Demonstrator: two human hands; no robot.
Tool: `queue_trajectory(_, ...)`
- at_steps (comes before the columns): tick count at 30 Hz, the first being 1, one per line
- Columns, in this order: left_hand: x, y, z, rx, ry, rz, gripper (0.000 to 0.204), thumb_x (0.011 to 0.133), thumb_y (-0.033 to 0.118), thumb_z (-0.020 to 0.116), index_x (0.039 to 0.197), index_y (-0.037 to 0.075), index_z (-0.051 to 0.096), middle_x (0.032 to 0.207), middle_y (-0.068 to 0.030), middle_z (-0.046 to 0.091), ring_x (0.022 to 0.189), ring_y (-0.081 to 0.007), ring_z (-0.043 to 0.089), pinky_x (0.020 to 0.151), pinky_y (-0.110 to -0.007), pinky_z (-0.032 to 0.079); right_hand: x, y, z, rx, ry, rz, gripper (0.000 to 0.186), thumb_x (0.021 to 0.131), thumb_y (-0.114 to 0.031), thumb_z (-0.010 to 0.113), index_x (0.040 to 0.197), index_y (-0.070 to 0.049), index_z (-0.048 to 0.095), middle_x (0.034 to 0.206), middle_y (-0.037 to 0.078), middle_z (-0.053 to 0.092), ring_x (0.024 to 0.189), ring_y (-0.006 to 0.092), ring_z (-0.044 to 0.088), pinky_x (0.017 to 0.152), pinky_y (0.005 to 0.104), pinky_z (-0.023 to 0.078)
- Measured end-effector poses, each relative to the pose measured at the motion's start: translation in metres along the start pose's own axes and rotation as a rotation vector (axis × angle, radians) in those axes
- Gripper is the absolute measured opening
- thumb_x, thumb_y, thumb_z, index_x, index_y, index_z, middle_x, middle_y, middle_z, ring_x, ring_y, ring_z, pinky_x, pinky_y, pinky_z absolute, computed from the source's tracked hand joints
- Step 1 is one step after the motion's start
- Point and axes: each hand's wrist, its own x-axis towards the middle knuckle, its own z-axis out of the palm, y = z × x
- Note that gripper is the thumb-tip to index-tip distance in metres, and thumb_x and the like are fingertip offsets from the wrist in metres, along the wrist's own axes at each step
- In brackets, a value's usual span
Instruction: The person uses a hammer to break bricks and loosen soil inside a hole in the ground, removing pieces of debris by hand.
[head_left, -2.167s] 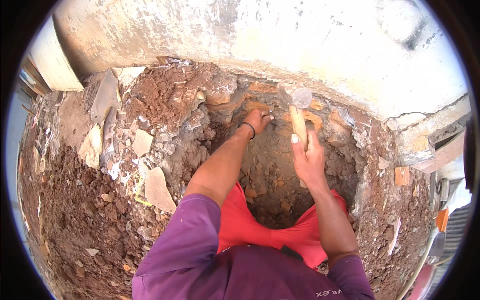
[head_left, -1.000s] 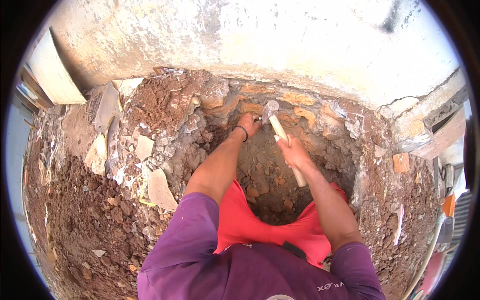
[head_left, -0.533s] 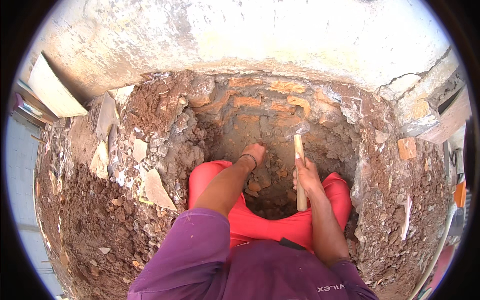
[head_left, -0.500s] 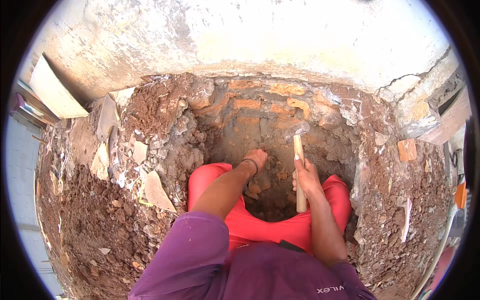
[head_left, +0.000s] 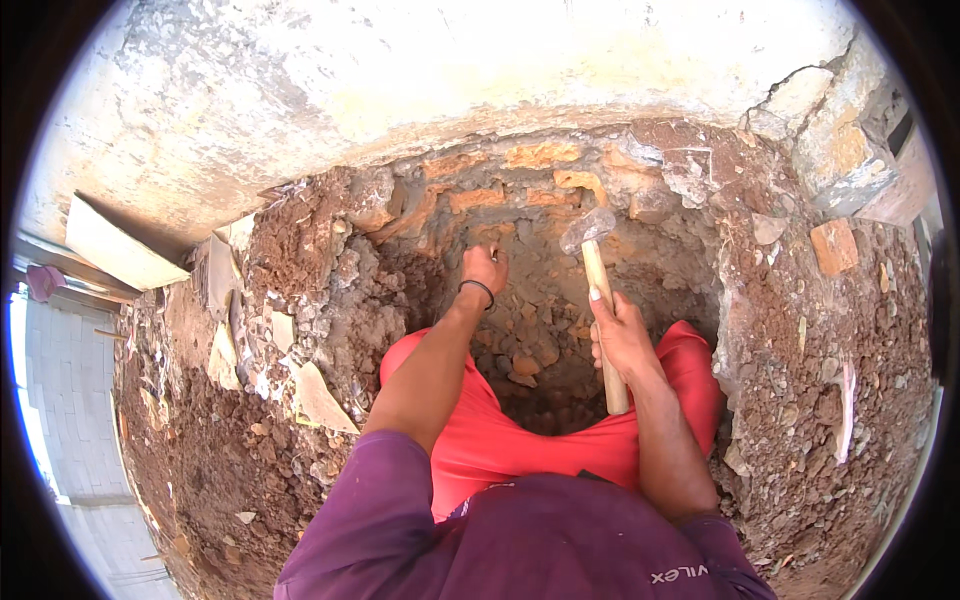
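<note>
My right hand (head_left: pixel 622 340) is wrapped round the wooden handle of a hammer (head_left: pixel 597 275). Its grey, dirt-caked head points up and away from me, raised over the pit. To the left, my left hand (head_left: pixel 485 266) is a fist close to the pit's far left side, a dark band on its wrist. A small dark tip seems to show at its top, but what the fist grips I cannot make out. Beyond both hands runs a stepped face of orange bricks (head_left: pixel 477 198) set in grey mortar. Loose brick pieces (head_left: pixel 525 366) lie in the pit between my knees.
A pale, peeling wall (head_left: pixel 400 80) rises behind the pit, cracked at the right. Soil and rubble (head_left: pixel 200 450) bank up on both sides. Flat shards (head_left: pixel 320 400) and a leaning board (head_left: pixel 120 245) are at the left; a loose brick (head_left: pixel 834 247) sits at the right.
My left hand has gone from the pit's middle to its far left side, still in a fist. The hammer stays in my right hand, tilted slightly more left. The view has shifted.
</note>
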Motion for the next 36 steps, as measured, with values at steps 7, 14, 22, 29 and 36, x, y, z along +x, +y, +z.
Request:
queue_trajectory(7,0.014,0.032,-0.020,-0.216,-0.056,-0.032,0.027,0.095,0.020,0.061,0.107,-0.001,0.074,0.087,-0.0145,0.074,0.079,-0.0245,0.074,0.069,-0.039,0.058,0.001,-0.002,-0.011,0.015,0.035,0.018,0.043,0.103,-0.050,0.053,0.104,-0.007,0.050,0.066,0.001,0.051,0.046,0.0107,0.050,0.041,0.0288,0.045)
queue_trajectory(14,0.031,0.016,0.012,-0.369,-0.188,-0.001,0.029,0.095,0.020,0.062,0.109,-0.002,0.072,0.095,-0.0194,0.073,0.084,-0.0229,0.072,0.073,-0.037,0.057,0.004,0.000,-0.002,-0.053,0.050,-0.003,0.044,0.102,-0.050,0.053,0.101,-0.006,0.051,0.063,0.000,0.050,0.045,0.0111,0.051,0.040,0.0295,0.045)
queue_trajectory(22,0.052,0.035,-0.018,-0.484,-0.426,-0.220,0.026,0.099,0.019,0.056,0.100,-0.003,0.069,0.084,-0.0124,0.073,0.074,-0.0177,0.070,0.067,-0.035,0.057,0.008,0.007,-0.004,-0.102,0.087,0.009,0.044,0.102,-0.049,0.054,0.102,-0.005,0.051,0.062,0.000,0.050,0.044,0.0117,0.051,0.040,0.0301,0.044)
queue_trajectory(29,0.059,0.016,-0.005,-0.666,-0.337,-0.170,0.025,0.100,0.021,0.056,0.104,-0.001,0.068,0.084,-0.0099,0.074,0.074,-0.0170,0.070,0.068,-0.033,0.056,0.013,0.009,0.006,-0.141,0.097,0.011,0.043,0.102,-0.047,0.054,0.102,-0.005,0.051,0.061,0.000,0.049,0.043,0.0117,0.050,0.039,0.0297,0.043)
queue_trajectory(36,0.073,0.009,-0.004,-0.244,-0.476,-0.019,0.035,0.104,0.028,0.052,0.123,-0.001,0.060,0.092,-0.0084,0.073,0.078,-0.0200,0.069,0.073,-0.037,0.057,0.010,0.003,0.015,-0.242,0.087,-0.047,0.039,0.103,-0.046,0.055,0.101,-0.007,0.051,0.065,0.001,0.050,0.046,0.0103,0.050,0.041,0.0285,0.044)
